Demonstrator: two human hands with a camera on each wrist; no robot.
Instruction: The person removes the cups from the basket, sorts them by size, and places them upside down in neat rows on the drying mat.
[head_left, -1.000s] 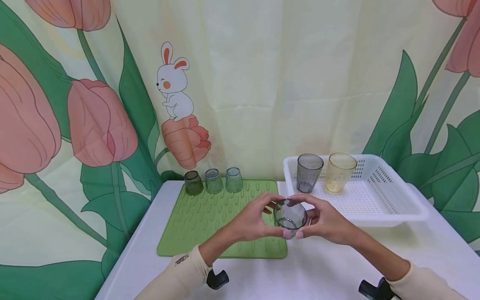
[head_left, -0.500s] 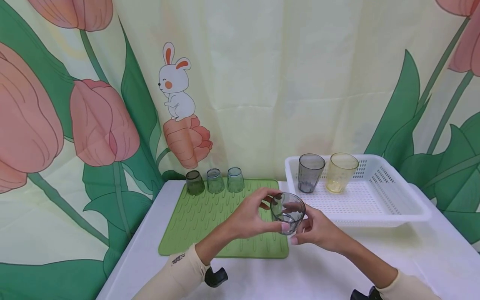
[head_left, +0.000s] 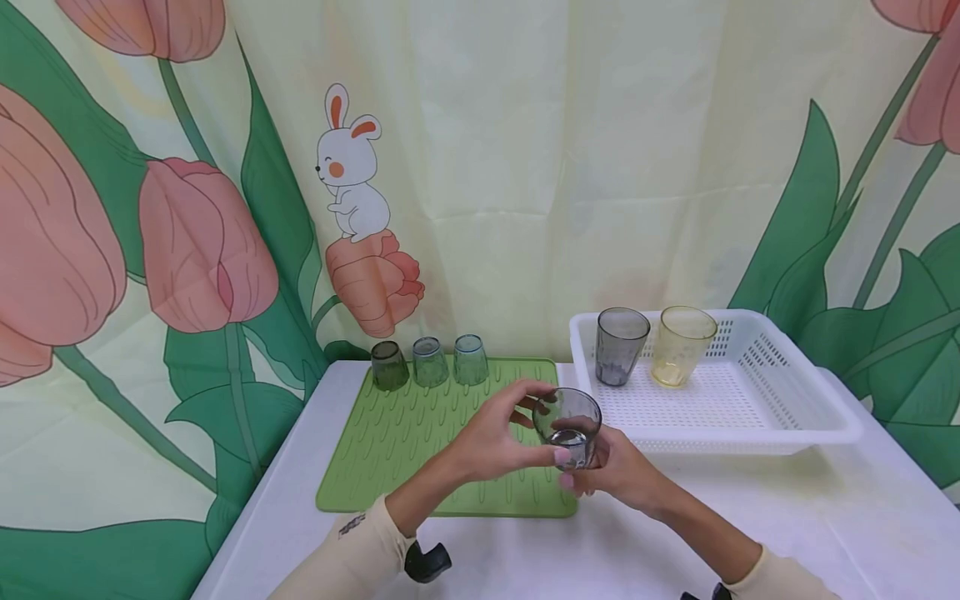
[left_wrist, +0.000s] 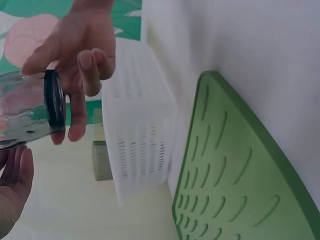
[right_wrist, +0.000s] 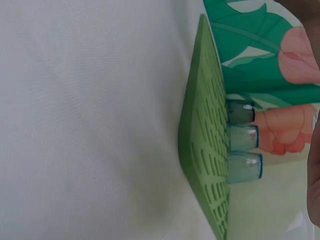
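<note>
A clear grey drinking glass (head_left: pixel 567 425) is held up over the right front part of the green mat, its mouth tipped toward the head camera. My left hand (head_left: pixel 491 433) grips its side, thumb in front and fingers behind. Around the bottom of the glass, my right hand (head_left: pixel 628 475) has its thumb and fingers. The left wrist view shows the thick dark base (left_wrist: pixel 54 101) of the glass at the right hand's (left_wrist: pixel 87 55) thumb and fingers. Only a strip of the right hand (right_wrist: pixel 314 175) appears at the edge of the right wrist view.
Three small tinted glasses (head_left: pixel 430 362) stand upside down along the back of the green ridged mat (head_left: pixel 420 450). To the right, a white perforated basket (head_left: pixel 750 392) holds an upright grey glass (head_left: pixel 621 346) and an upright yellow glass (head_left: pixel 682 346). A printed curtain hangs behind the table.
The glass has shifted slightly left. My right hand has moved from its side near the rim, down and left, to the base; my left hand has kept its grip.
</note>
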